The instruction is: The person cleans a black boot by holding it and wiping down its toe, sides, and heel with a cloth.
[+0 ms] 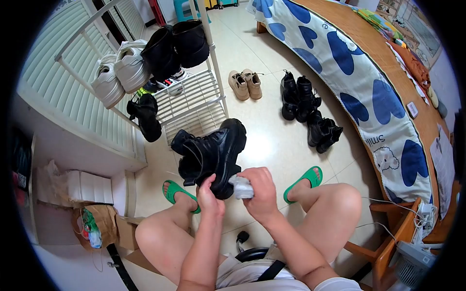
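Note:
A black lace-up boot (213, 153) with a chunky sole is held up in front of me, its toe pointing away to the upper right. My left hand (211, 199) grips it at the heel end, fingers partly hidden behind the boot. In my right hand (262, 194) is a crumpled white cloth or tissue (241, 187), closed in the fingers and pressed at the heel and sole edge. The exact contact point is hidden.
A white rack (191, 97) at the left carries white sneakers (131, 65), tall black boots (190, 43) and another black boot (145, 117). On the floor stand beige shoes (245, 84) and black boots (298, 97). A bed (383, 92) runs along the right.

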Tool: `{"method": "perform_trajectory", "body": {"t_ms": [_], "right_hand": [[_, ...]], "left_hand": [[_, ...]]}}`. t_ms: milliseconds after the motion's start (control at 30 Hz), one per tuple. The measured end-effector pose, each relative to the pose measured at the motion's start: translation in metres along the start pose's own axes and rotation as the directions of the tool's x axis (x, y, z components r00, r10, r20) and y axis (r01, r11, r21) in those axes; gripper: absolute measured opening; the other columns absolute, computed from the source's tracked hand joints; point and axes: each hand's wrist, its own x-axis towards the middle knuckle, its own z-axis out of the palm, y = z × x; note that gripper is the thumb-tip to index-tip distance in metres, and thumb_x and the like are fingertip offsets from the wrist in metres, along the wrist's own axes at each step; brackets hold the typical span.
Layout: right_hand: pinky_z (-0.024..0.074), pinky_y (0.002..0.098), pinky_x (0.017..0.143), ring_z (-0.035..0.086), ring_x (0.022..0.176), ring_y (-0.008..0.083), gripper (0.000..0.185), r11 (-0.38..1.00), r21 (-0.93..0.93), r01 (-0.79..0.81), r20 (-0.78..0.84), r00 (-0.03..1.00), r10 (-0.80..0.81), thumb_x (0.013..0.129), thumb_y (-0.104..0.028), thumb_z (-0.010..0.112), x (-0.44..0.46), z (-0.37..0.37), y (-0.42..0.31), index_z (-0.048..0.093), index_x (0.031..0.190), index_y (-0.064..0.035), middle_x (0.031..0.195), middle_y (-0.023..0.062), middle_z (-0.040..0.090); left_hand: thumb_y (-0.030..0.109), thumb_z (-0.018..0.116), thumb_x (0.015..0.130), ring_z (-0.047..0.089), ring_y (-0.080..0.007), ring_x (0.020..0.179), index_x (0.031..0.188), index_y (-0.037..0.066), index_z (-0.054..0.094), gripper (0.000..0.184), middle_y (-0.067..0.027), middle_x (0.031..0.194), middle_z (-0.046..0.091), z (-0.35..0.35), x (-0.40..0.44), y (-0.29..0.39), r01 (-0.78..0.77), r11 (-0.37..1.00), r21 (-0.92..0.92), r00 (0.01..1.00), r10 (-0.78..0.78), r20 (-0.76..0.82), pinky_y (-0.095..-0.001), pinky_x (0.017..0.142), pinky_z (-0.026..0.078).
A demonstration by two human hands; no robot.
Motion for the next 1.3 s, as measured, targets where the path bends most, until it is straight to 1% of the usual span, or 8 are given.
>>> {"method": "perform_trajectory", "body": {"t_ms": [367, 567, 667, 867, 933, 967, 1067, 1300], "right_hand": [[0.0491, 0.0389, 0.079, 0.059, 0.090, 0.0331, 0.039, 0.995, 0.056, -0.084, 0.137, 0.988, 0.076, 0.063, 0.005, 0.072, -0.004, -0.013, 0.013, 0.059, 0.099, -0.0037, 0.096, 0.0113, 0.062], [0.0504, 0.0356, 0.079, 0.063, 0.086, 0.0313, 0.024, 0.872, 0.188, -0.451, -0.115, 0.872, 0.476, 0.079, -0.012, 0.073, 0.014, -0.030, 0.021, 0.063, 0.098, 0.0002, 0.099, 0.0148, 0.063], [0.0500, 0.0353, 0.079, 0.064, 0.085, 0.0302, 0.022, 0.830, 0.273, -0.486, -0.193, 0.818, 0.542, 0.080, -0.010, 0.072, 0.030, -0.040, 0.032, 0.064, 0.098, 0.0004, 0.097, 0.0144, 0.064], [0.0497, 0.0362, 0.080, 0.063, 0.087, 0.0310, 0.025, 0.910, 0.212, -0.357, -0.302, 0.861, 0.408, 0.074, 0.001, 0.071, 0.068, -0.047, 0.024, 0.063, 0.098, 0.0003, 0.097, 0.0145, 0.063], [0.0503, 0.0326, 0.078, 0.063, 0.086, 0.0241, 0.025, 0.982, 0.026, -0.188, -0.298, 0.936, 0.187, 0.077, 0.003, 0.068, 0.076, -0.044, 0.022, 0.064, 0.101, -0.0035, 0.097, 0.0107, 0.064], [0.0499, 0.0358, 0.079, 0.062, 0.088, 0.0307, 0.033, 0.995, -0.052, -0.080, -0.288, 0.956, 0.062, 0.069, 0.008, 0.066, 0.079, -0.044, 0.019, 0.064, 0.099, -0.0055, 0.096, 0.0124, 0.063], [0.0495, 0.0368, 0.080, 0.061, 0.091, 0.0309, 0.038, 0.987, -0.164, -0.001, -0.218, 0.975, -0.035, 0.063, 0.011, 0.065, 0.073, -0.042, 0.025, 0.065, 0.097, -0.0059, 0.094, 0.0120, 0.063], [0.0497, 0.0368, 0.080, 0.060, 0.091, 0.0303, 0.037, 0.985, -0.120, -0.124, -0.249, 0.964, 0.091, 0.061, 0.009, 0.069, 0.057, -0.042, 0.048, 0.066, 0.095, -0.0052, 0.094, 0.0116, 0.063]], "left_hand": [[0.008, 0.058, 0.081, 0.063, -0.0280, 0.103, 0.118, -0.001, 0.057, 0.038, -0.0125, 0.115, 0.063, 0.004, -0.009, 0.011, -0.007, 1.000, -0.018, 0.996, 0.009, 0.091, -0.0393, 0.091, 0.053], [0.010, 0.062, 0.075, 0.062, -0.0305, 0.107, 0.127, -0.001, 0.052, 0.053, -0.0144, 0.122, 0.060, 0.006, -0.020, 0.014, -0.101, 0.994, -0.044, 0.969, 0.108, 0.222, -0.0408, 0.093, 0.052], [0.009, 0.061, 0.075, 0.060, -0.0319, 0.111, 0.129, -0.001, 0.051, 0.056, -0.0153, 0.126, 0.058, 0.009, -0.026, 0.013, -0.101, 0.994, -0.041, 0.949, 0.109, 0.295, -0.0421, 0.097, 0.050], [0.006, 0.060, 0.075, 0.056, -0.0345, 0.118, 0.133, -0.001, 0.048, 0.060, -0.0166, 0.131, 0.055, 0.001, -0.022, 0.010, -0.082, 0.995, -0.063, 0.932, 0.099, 0.348, -0.0444, 0.102, 0.046], [0.005, 0.059, 0.075, 0.056, -0.0345, 0.118, 0.133, -0.001, 0.048, 0.060, -0.0167, 0.132, 0.055, 0.008, -0.028, 0.011, -0.040, 0.997, -0.066, 0.928, 0.061, 0.368, -0.0441, 0.103, 0.046], [0.009, 0.058, 0.075, 0.059, -0.0339, 0.112, 0.130, -0.001, 0.050, 0.056, -0.0170, 0.127, 0.058, 0.013, -0.032, 0.009, -0.103, 0.993, -0.059, 0.936, 0.116, 0.332, -0.0442, 0.098, 0.050], [0.015, 0.056, 0.076, 0.063, -0.0336, 0.106, 0.128, -0.002, 0.052, 0.054, -0.0187, 0.122, 0.060, 0.016, -0.033, 0.009, -0.154, 0.987, -0.047, 0.946, 0.161, 0.281, -0.0442, 0.092, 0.053], [0.009, 0.058, 0.075, 0.062, -0.0318, 0.106, 0.126, 0.000, 0.055, 0.052, -0.0139, 0.123, 0.060, -0.008, -0.008, 0.009, 0.019, 0.994, -0.112, 0.935, 0.022, 0.354, -0.0420, 0.094, 0.052]]}}
